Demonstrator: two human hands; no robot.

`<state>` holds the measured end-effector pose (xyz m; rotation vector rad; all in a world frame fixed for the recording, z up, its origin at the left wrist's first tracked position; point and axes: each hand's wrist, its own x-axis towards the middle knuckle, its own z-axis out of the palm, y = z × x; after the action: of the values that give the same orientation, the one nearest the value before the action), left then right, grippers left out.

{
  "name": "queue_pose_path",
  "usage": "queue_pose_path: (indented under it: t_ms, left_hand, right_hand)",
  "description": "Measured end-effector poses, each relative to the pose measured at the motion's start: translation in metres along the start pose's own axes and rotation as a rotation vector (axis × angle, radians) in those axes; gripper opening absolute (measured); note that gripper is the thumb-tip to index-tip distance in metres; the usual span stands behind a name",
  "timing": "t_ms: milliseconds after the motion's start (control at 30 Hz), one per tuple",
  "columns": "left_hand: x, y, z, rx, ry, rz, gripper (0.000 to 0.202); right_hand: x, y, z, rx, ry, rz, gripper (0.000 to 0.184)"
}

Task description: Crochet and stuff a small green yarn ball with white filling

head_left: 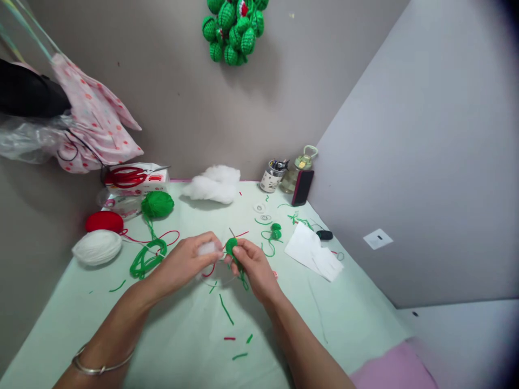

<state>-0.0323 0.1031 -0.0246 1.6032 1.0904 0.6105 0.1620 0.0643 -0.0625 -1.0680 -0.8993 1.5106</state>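
My right hand (253,265) pinches a small green crocheted piece (231,246), with green yarn hanging below it. A thin metal tip (232,232) sticks up beside the piece; whether it is a hook or a needle I cannot tell. My left hand (190,256) is closed at the fingertips around a pale tuft of white stuffing (206,248), close to the green piece. Red yarn (208,270) curves under the hands. Just right of them lies another small green crocheted ball (276,231) with a loose tail.
At left are balls of green (158,205), red (104,222) and white yarn (97,247), and red scissors (128,177) on a box. Behind lies a heap of stuffing (214,185). A pen cup (271,179), bottle, phone (303,187) and white paper (312,251) stand or lie at right.
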Motion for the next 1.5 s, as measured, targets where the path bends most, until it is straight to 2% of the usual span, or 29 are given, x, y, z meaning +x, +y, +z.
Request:
queue_pose_path:
  t_ms: [100, 133, 167, 200, 233, 300, 333, 367, 400, 433, 500, 533, 633, 767, 833, 900, 967, 1033, 1100, 1200, 1267, 1333, 1400, 1433, 1500]
  left_hand:
    - [-0.007, 0.000, -0.014, 0.085, -0.305, 0.076, 0.013]
    - [-0.009, 0.000, -0.018, 0.103, -0.392, 0.107, 0.014]
    - [-0.010, 0.001, -0.022, 0.110, -0.418, 0.121, 0.020]
    - [-0.011, 0.002, -0.024, 0.110, -0.372, 0.124, 0.025]
    - [-0.011, 0.003, -0.026, 0.097, -0.257, 0.118, 0.028]
    - [-0.010, 0.006, -0.023, 0.045, 0.055, 0.108, 0.037]
    - [-0.008, 0.007, -0.020, 0.018, 0.178, 0.108, 0.044]
    - [-0.007, 0.009, -0.015, -0.007, 0.242, 0.109, 0.051]
    - [-0.005, 0.010, -0.010, -0.023, 0.239, 0.113, 0.054]
    - [-0.004, 0.011, -0.005, -0.031, 0.175, 0.117, 0.051]
    - [-0.002, 0.011, 0.003, -0.031, 0.039, 0.151, 0.034]
    - [-0.001, 0.011, 0.005, -0.024, 0.012, 0.169, 0.025]
    - [0.000, 0.009, 0.004, 0.007, 0.081, 0.192, 0.011]
    - [0.002, 0.004, -0.006, -0.004, 0.175, 0.142, 0.018]
    - [0.004, 0.000, -0.008, -0.030, 0.166, 0.132, 0.021]
    - [0.006, -0.002, -0.008, -0.067, 0.138, 0.116, 0.022]
    - [0.008, -0.004, -0.005, -0.111, 0.098, 0.086, 0.022]
    - [0.008, -0.002, -0.003, -0.168, 0.068, 0.050, 0.023]
    - [0.007, 0.001, 0.000, -0.224, 0.057, 0.024, 0.024]
    - [0.006, 0.003, 0.005, -0.312, 0.033, -0.011, 0.023]
    - [0.007, 0.001, 0.009, -0.410, 0.017, -0.036, 0.022]
    - [0.011, -0.004, 0.013, -0.559, 0.046, -0.062, 0.025]
    - [0.017, -0.009, 0.017, -0.732, 0.136, -0.070, 0.029]
    - [0.020, -0.011, 0.018, -0.814, 0.184, -0.070, 0.029]
    - [0.024, -0.011, 0.022, -0.958, 0.249, -0.081, 0.022]
  right_hand:
    - [0.004, 0.003, -0.005, 0.008, 0.146, -0.060, 0.032]
    - [0.004, 0.003, -0.006, 0.024, 0.151, -0.061, 0.032]
    - [0.005, 0.002, -0.007, 0.050, 0.132, -0.047, 0.032]
    - [0.004, 0.001, -0.007, 0.087, 0.103, -0.026, 0.033]
    - [0.004, 0.000, -0.006, 0.132, 0.064, 0.002, 0.034]
    - [0.002, -0.003, -0.003, 0.211, -0.031, 0.065, 0.035]
    - [0.001, -0.004, -0.001, 0.232, -0.077, 0.090, 0.034]
    - [-0.001, -0.004, 0.001, 0.239, -0.118, 0.109, 0.032]
    - [-0.002, -0.004, 0.003, 0.241, -0.156, 0.122, 0.030]
    - [-0.003, -0.004, 0.004, 0.239, -0.190, 0.134, 0.028]
    - [-0.005, -0.004, 0.007, 0.226, -0.243, 0.154, 0.029]
    - [-0.006, -0.004, 0.007, 0.208, -0.259, 0.162, 0.031]
    - [-0.008, -0.005, 0.005, 0.039, -0.241, 0.137, 0.039]
    - [-0.009, -0.009, 0.000, -0.242, -0.057, -0.046, 0.045]
    - [-0.008, -0.010, -0.002, -0.180, 0.024, -0.142, 0.041]
    - [-0.007, -0.010, -0.004, -0.025, 0.018, -0.175, 0.038]
    - [-0.007, -0.011, -0.005, 0.106, -0.038, -0.144, 0.040]
    - [-0.007, -0.012, -0.004, 0.137, -0.064, -0.117, 0.041]
    - [-0.008, -0.014, -0.002, 0.033, -0.036, -0.118, 0.031]
    - [-0.012, -0.016, 0.002, -0.245, -0.040, -0.110, 0.024]
    - [-0.013, -0.017, 0.004, -0.372, -0.080, -0.099, 0.029]
    - [-0.013, -0.016, 0.005, -0.395, -0.071, -0.086, 0.035]
    - [-0.012, -0.014, 0.004, -0.317, -0.028, -0.058, 0.032]
    - [-0.011, -0.013, 0.004, -0.266, -0.041, -0.029, 0.030]
    - [-0.011, -0.009, 0.004, -0.187, -0.170, 0.058, 0.029]
